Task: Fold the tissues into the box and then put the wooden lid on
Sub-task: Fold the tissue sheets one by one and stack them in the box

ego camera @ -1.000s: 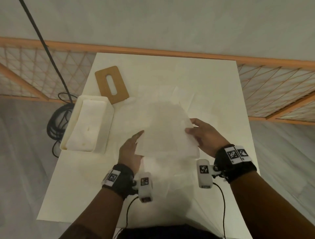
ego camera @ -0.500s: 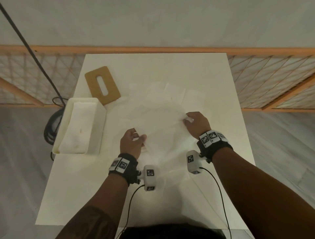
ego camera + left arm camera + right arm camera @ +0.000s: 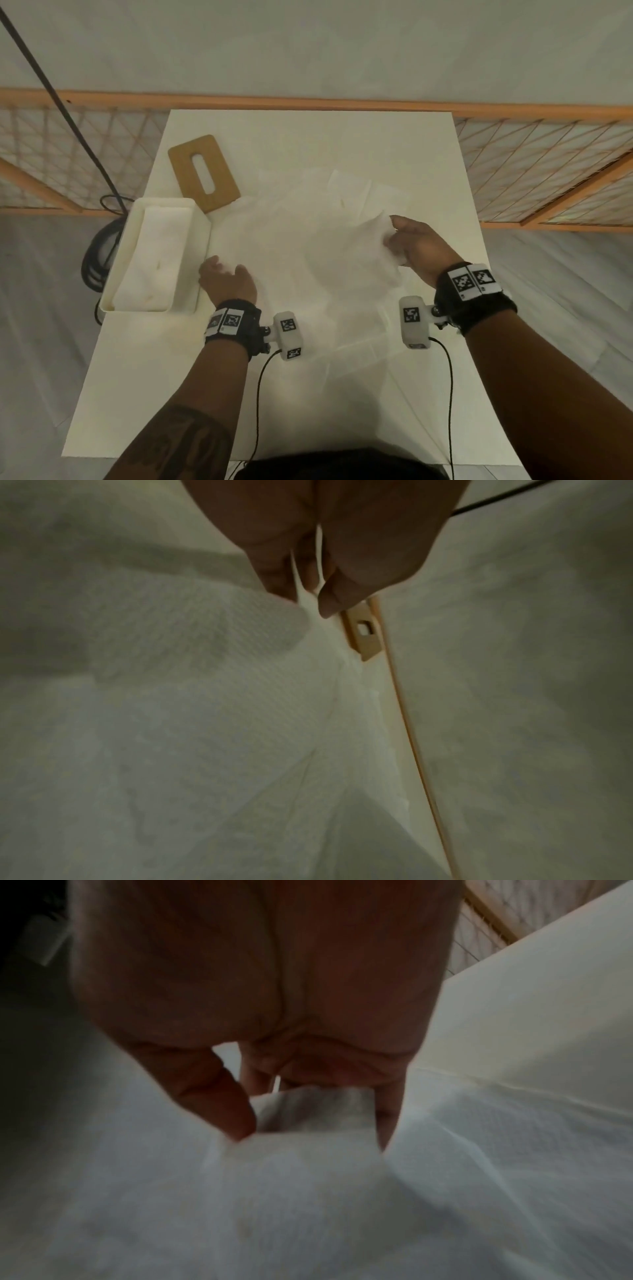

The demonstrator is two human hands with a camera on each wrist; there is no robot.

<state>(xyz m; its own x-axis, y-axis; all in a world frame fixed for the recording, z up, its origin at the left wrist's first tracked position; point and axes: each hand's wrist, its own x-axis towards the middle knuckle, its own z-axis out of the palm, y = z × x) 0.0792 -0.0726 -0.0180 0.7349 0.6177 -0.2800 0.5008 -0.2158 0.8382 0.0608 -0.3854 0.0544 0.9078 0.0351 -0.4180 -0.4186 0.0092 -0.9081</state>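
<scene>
Now both hands pinch one tissue (image 3: 346, 263) spread over the table (image 3: 308, 144): the left hand (image 3: 227, 282) nips its near-left edge between thumb and fingers, while the right hand (image 3: 419, 245) bunches the far-right corner, apparently lifted. The box (image 3: 202, 240), already holding folded tissues, sits just left of the left hand, long axis running away from the person. The wooden lid (image 3: 203, 173) lies beyond it.

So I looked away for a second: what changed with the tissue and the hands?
The tissue, held up before, now lies spread low over the table. The hands moved apart: left hand toward the box, right hand outward, both gripping tissue edges. Box and lid stayed put.
</scene>
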